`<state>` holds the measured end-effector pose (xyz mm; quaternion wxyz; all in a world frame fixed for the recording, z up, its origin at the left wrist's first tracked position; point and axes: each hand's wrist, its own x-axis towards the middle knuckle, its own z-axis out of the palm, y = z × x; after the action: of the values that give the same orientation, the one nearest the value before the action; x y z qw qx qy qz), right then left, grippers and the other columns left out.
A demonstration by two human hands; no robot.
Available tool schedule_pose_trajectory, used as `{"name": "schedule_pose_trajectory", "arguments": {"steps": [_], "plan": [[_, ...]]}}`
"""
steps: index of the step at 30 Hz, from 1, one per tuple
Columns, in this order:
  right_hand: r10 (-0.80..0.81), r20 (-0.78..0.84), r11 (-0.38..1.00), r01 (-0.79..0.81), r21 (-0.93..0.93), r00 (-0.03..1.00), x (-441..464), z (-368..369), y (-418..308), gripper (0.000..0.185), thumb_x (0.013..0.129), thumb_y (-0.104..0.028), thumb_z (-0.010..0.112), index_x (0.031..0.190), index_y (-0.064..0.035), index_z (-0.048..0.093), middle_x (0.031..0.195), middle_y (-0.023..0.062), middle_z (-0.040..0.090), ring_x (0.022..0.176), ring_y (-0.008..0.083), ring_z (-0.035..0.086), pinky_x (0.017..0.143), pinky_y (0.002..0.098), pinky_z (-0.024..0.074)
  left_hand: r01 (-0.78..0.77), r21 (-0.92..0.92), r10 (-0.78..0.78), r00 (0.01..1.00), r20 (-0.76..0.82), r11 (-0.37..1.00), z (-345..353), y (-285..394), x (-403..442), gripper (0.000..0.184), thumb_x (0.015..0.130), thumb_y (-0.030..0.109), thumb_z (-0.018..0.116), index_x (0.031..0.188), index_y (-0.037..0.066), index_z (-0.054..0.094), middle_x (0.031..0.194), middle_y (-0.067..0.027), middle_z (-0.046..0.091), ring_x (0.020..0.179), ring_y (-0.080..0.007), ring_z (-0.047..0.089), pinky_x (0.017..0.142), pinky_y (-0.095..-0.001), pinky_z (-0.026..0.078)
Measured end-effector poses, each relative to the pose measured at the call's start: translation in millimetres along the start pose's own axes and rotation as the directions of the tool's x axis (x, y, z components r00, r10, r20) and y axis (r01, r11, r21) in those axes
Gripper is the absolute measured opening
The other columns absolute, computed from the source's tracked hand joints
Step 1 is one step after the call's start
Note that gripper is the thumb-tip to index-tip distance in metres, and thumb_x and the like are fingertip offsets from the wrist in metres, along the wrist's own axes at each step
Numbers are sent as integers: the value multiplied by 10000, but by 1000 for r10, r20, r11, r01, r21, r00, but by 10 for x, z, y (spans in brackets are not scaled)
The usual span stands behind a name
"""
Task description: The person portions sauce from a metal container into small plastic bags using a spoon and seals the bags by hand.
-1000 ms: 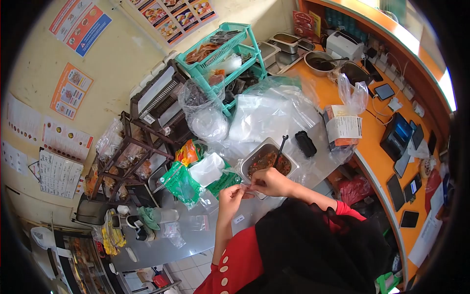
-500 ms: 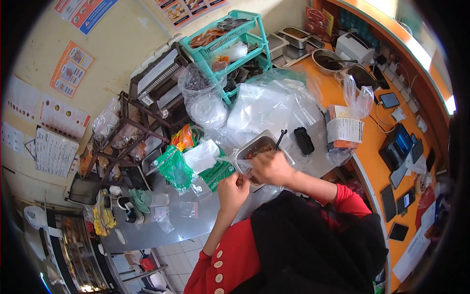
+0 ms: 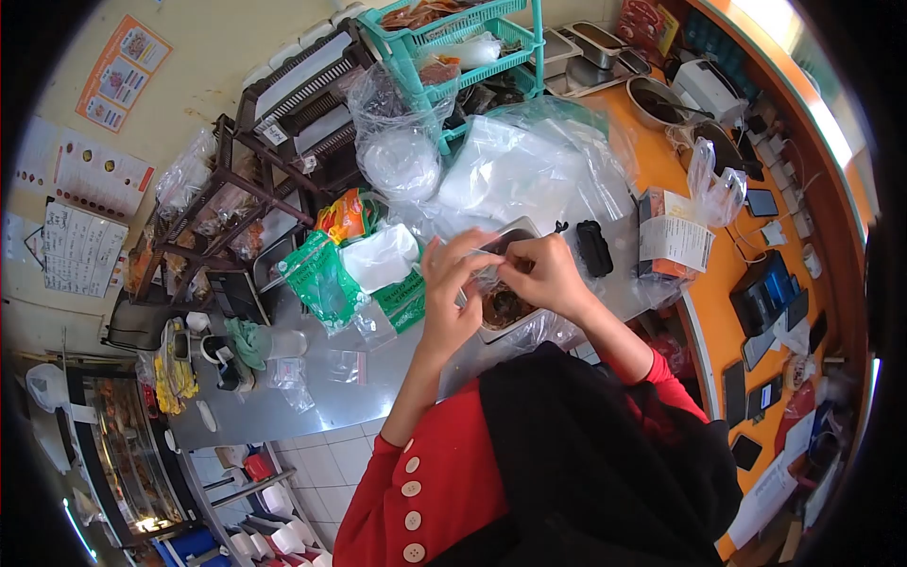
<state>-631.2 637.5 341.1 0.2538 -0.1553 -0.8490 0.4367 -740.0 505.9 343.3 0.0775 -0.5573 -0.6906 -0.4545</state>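
Both hands are raised over the steel food pan (image 3: 521, 323), which partly shows beneath them with dark reddish food inside. My left hand (image 3: 455, 291) has its fingers spread and bent beside a small clear plastic bag (image 3: 486, 276). My right hand (image 3: 542, 274) pinches the bag near its top, thumb against fingers. The dark handle of a utensil (image 3: 561, 227) sticks up behind my right hand. What lies inside the bag is too small to tell.
Left of the pan are a green packet (image 3: 322, 280) and a white stack (image 3: 380, 259). A black case (image 3: 593, 249) lies to the right. Clear plastic bags (image 3: 510, 175) cover the area behind. Further right, phones and a tablet rest on the orange counter (image 3: 704, 312).
The view has shifted, so the scene sits differently. My left hand has opened its fingers from a closed pinch. My right hand has come up beside it over the pan.
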Motion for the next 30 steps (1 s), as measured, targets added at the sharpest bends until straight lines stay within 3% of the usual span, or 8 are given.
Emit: {"name": "schedule_pose_trajectory", "arguments": {"steps": [7,9,11,14,17,22,26,30], "plan": [[269,373,648,-454,612,888,-19,-41,105,302,903,-189,592,685,19,613,550,-22,483,490,33,396,454,217,291,8,-91,-2,998,59,996,27,-252,-113,481,662,10,747,1121,68,617,1066,-78,635,1038,-258,582,1008,-438,359],[370,-8,836,-329,439,929,-41,-64,210,277,868,-251,661,841,25,659,620,-8,536,584,63,470,556,237,374,112,-135,-123,989,-76,985,26,-306,-195,469,681,-17,734,1126,60,608,1061,-86,633,1029,-251,585,961,-399,412],[7,-608,975,-140,-172,794,-11,-50,624,388,781,-236,739,1055,10,616,676,34,623,580,125,522,645,289,453,330,-409,-419,895,-151,851,23,-398,-308,435,726,-32,724,1130,49,581,1099,-77,612,1024,-204,582,906,-332,444],[168,-666,949,-302,-90,727,-109,46,1210,573,718,-171,781,1201,-13,514,776,61,649,623,124,563,652,290,475,484,-712,-767,630,-119,508,30,-539,-515,400,774,-6,714,1137,31,550,1110,-69,590,1040,-171,566,906,-321,447],[434,-426,899,-355,255,794,-168,116,1189,628,712,-117,778,1248,-28,464,832,65,649,649,109,576,629,273,479,488,-872,-923,348,165,28,19,-661,-818,364,810,26,687,1145,29,544,1086,-76,591,1026,-168,567,906,-311,447],[445,-290,823,-260,505,847,-130,409,778,229,824,-9,666,1045,-25,610,731,-56,551,618,25,532,519,197,404,501,-856,-916,273,295,-126,126,-682,-1215,309,845,52,651,1134,22,545,1028,-56,609,902,-118,566,806,-250,455],[137,52,989,-139,42,989,-270,469,633,238,935,-22,495,1135,23,374,748,82,616,543,123,583,498,254,450,532,-826,-883,277,378,-187,166,-595,-1290,283,856,56,639,1122,34,543,1032,-39,610,927,-123,573,816,-261,457],[-60,-87,998,63,31,994,-360,460,713,173,956,21,380,1077,74,269,836,145,608,547,158,590,525,263,494,562,-779,-757,373,537,-276,111,-515,-1213,254,884,47,593,1128,56,527,1061,-42,603,967,-138,580,857,-294,464]]}}
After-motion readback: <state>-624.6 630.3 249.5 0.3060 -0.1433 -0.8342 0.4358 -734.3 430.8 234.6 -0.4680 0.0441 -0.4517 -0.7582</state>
